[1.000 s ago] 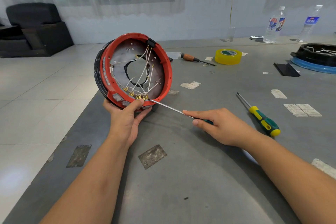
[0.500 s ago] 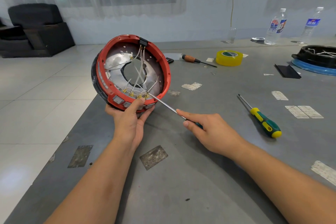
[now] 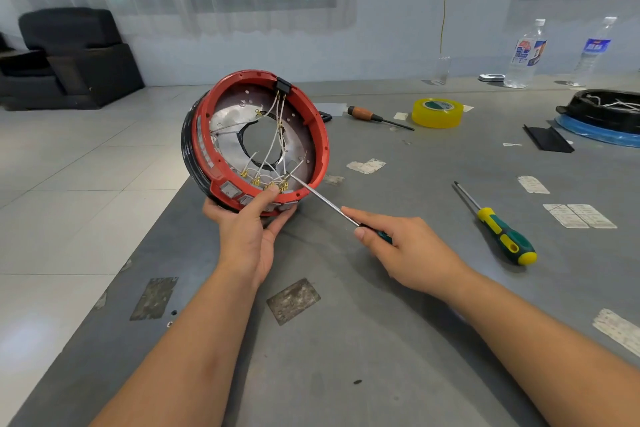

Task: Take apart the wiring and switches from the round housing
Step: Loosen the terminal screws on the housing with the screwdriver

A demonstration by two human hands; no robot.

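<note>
Steel shaft of the screwdriver (image 3: pixel 325 199), gripped in my right hand (image 3: pixel 412 250) with the forefinger laid straight along it and the other fingers curled round the dark green handle; its tip sits among the brass terminals (image 3: pixel 266 182) at the housing's lower inner rim. My left hand (image 3: pixel 247 229) grips the round housing (image 3: pixel 256 142) from below, thumb pressed over the red rim beside those terminals, fingers wrapped under the black outer shell. I hold the housing tilted on edge, its open side toward me, above the near left part of the grey table (image 3: pixel 346 357).

Compared with a second ago, the housing has turned slightly in my grip, so the black connector block (image 3: pixel 283 85) now sits further to the right of the top, and the tip has gone deeper into the terminal cluster. White wires (image 3: pixel 273 135) run from that block down to the terminals; the grey rocker switches (image 3: pixel 230 189) remain seated in the rim. I judge the prying to be only beginning: nothing is detached yet.

Further out lie a spare green-and-yellow screwdriver (image 3: pixel 502 236), a wooden-handled screwdriver (image 3: pixel 375 116), a yellow tape roll (image 3: pixel 437 112) and two water bottles (image 3: pixel 526 52).
</note>
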